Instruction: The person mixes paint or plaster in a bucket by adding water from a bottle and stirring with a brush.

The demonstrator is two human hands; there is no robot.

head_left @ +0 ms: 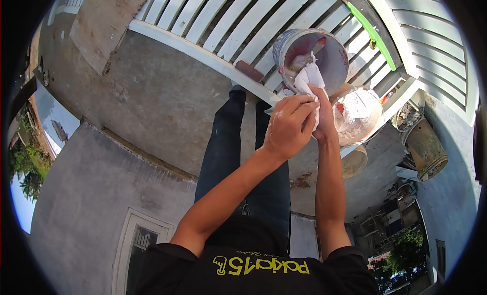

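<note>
Both of my hands grip a soft white cloth, bunched up over the near rim of a paint bucket. My left hand is closed, its fingers bent against the near part of the cloth, with white specks on its back. My right hand wraps the cloth from the other side, thumb along it. Inside the bucket leans a paintbrush with a reddish handle end. Beside my right hand stands a second, white-smeared bucket.
The buckets rest on a white slatted panel. A bright green strip lies at its far right. A reddish-brown block sits by the panel's edge. Another bucket is at right. A board lies on the concrete floor.
</note>
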